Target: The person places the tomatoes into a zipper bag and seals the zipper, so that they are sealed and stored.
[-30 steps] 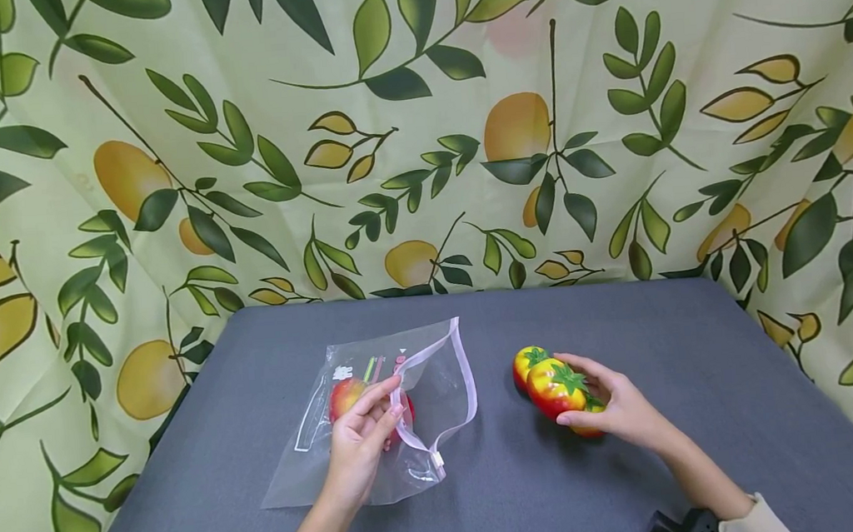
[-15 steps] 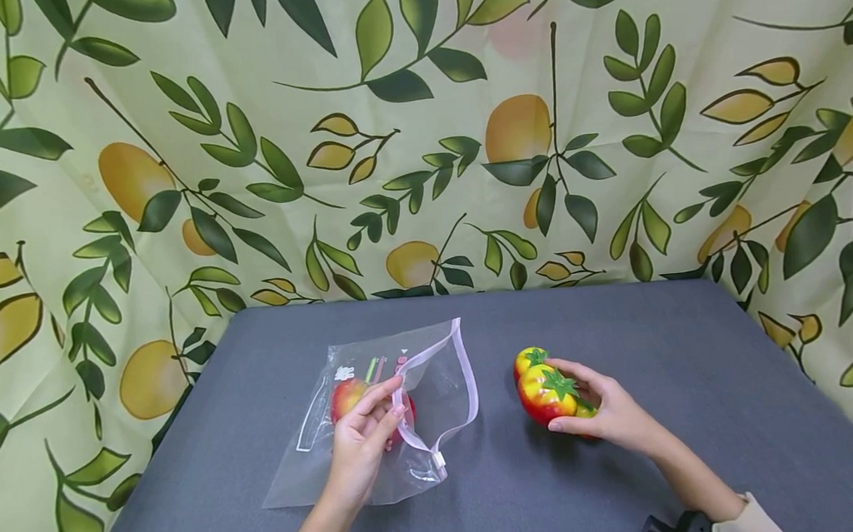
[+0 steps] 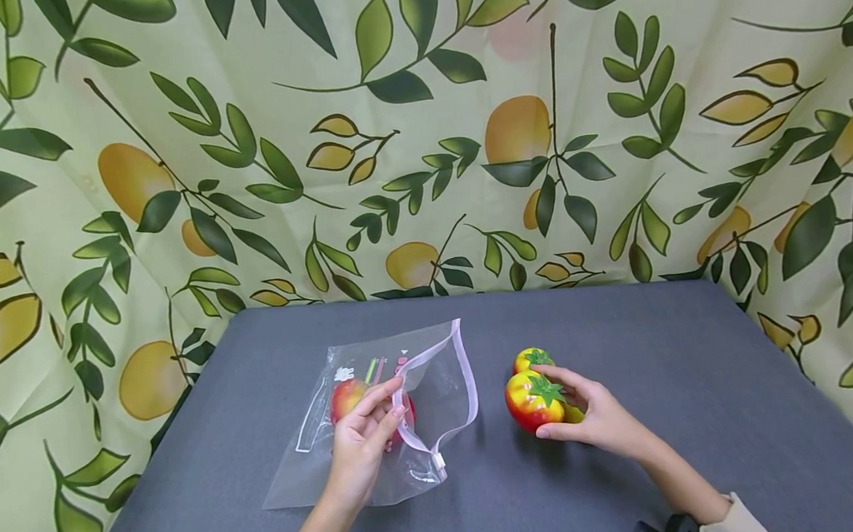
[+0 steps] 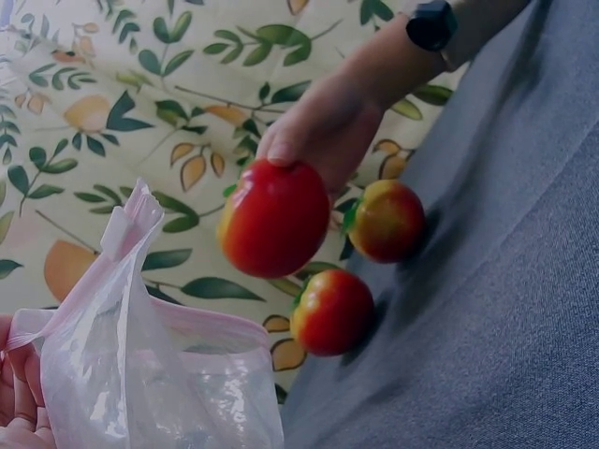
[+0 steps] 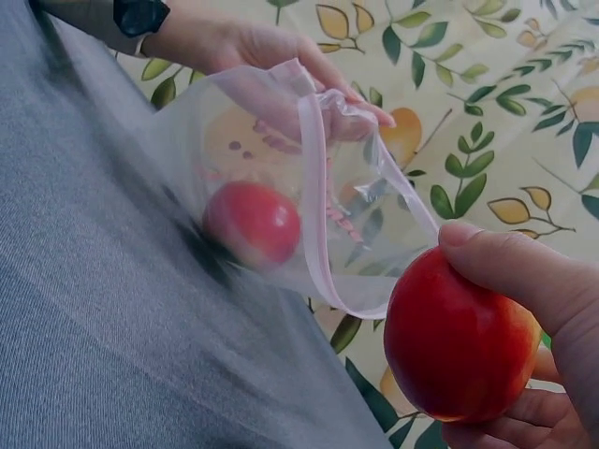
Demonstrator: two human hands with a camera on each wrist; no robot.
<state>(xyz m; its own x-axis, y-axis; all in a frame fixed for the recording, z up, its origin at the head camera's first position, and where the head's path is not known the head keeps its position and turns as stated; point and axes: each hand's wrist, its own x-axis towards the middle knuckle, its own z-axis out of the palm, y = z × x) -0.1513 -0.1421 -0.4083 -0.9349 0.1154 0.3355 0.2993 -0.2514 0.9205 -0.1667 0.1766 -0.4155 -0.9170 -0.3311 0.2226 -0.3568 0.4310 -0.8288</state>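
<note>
Two loose fruits (image 4: 332,313), unobscured only in left-wrist view

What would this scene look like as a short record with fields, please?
Left hand: pinches the lilac edge of a clear plastic zip bag
Right hand: holds a round, glossy red-and-yellow fruit with green leaves
Bag mouth: open
Inside bag: at least one round reddish fruit
On grey-blue tabletop: two more round red-and-yellow fruits
Backdrop: leaf-printed cream cloth
</note>
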